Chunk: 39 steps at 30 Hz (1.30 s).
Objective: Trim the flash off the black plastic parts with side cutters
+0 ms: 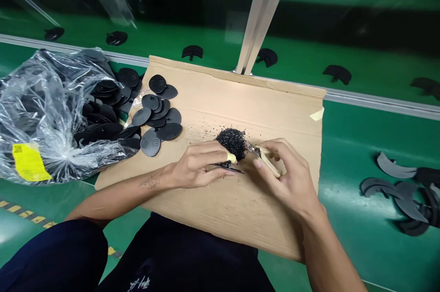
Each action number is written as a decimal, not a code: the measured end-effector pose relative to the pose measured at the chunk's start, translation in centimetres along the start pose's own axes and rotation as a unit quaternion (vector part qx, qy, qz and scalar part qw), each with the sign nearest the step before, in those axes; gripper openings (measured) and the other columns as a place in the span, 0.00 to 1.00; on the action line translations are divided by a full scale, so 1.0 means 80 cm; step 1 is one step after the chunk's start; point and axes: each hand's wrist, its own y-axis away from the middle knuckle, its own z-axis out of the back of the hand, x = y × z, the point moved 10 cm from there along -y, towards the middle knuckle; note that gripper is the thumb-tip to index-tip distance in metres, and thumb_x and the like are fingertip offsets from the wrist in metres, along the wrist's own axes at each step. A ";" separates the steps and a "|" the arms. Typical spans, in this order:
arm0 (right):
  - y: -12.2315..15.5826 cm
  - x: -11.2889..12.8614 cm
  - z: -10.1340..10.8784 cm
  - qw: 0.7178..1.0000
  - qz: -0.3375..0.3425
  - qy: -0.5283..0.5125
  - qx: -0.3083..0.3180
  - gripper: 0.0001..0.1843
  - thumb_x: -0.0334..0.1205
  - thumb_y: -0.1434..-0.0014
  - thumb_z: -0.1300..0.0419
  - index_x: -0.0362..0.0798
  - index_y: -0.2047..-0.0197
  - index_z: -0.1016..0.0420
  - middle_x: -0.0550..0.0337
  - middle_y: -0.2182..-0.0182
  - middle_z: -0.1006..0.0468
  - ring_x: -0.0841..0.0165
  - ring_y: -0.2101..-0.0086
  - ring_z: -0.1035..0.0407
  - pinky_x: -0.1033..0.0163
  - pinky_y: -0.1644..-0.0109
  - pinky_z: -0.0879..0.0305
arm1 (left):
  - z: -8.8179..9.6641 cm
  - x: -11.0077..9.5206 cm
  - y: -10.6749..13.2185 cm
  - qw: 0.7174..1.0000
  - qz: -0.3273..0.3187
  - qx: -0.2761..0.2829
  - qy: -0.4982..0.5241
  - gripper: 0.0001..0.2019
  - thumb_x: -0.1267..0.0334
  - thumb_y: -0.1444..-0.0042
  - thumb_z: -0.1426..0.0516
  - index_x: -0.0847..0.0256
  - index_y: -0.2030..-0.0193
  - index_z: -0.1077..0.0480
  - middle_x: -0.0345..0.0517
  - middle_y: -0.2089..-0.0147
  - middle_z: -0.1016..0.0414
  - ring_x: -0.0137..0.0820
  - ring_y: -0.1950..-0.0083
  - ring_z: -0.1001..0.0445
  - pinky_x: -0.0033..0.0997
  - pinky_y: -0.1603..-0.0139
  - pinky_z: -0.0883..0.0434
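Observation:
My left hand (pixel 202 163) pinches a thin black plastic disc (pixel 228 168), seen nearly edge-on, and a yellow cover sits on one fingertip. In my right hand (pixel 288 170) is a pair of cutting pliers (pixel 268 161) with cream handles. The pliers' metal jaws point left, a short way from the disc and apart from it. Just beyond both hands lies a heap of small black plastic bits (pixel 232 141) on a cardboard sheet (pixel 220 209). Several loose black oval discs (pixel 168 131) rest on the cardboard to the left.
A clear plastic bag (pixel 51 118) with a yellow label spills more black discs at the left. Curved black parts (pixel 407 198) lie on the green surface at the right. Behind the cardboard, a metal post (pixel 263 17) rises, and more curved parts (pixel 192 51) sit along the green belt.

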 end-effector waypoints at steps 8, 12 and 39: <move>0.005 0.030 -0.006 0.992 0.117 0.023 0.030 0.20 0.39 0.37 0.35 0.50 0.43 0.31 0.49 0.55 0.21 0.59 0.58 0.26 0.52 0.57 0.28 | 0.002 -0.005 -0.002 0.999 -0.022 -0.004 -0.035 0.06 0.66 0.39 0.37 0.66 0.59 0.27 0.49 0.65 0.22 0.30 0.64 0.24 0.31 0.62 0.24; 0.008 0.033 -0.011 0.988 0.142 0.049 0.042 0.20 0.41 0.37 0.35 0.48 0.44 0.30 0.49 0.57 0.21 0.60 0.60 0.28 0.53 0.58 0.29 | -0.004 -0.009 -0.003 0.998 -0.036 0.018 -0.053 0.07 0.65 0.38 0.37 0.68 0.59 0.27 0.51 0.64 0.22 0.30 0.64 0.24 0.32 0.61 0.24; 0.012 0.036 -0.018 0.989 0.107 0.095 0.046 0.09 0.39 0.34 0.38 0.46 0.51 0.24 0.54 0.64 0.19 0.67 0.68 0.26 0.63 0.65 0.32 | -0.011 0.001 -0.001 0.997 0.001 0.056 -0.046 0.09 0.62 0.37 0.38 0.67 0.58 0.26 0.49 0.65 0.22 0.28 0.65 0.26 0.29 0.64 0.26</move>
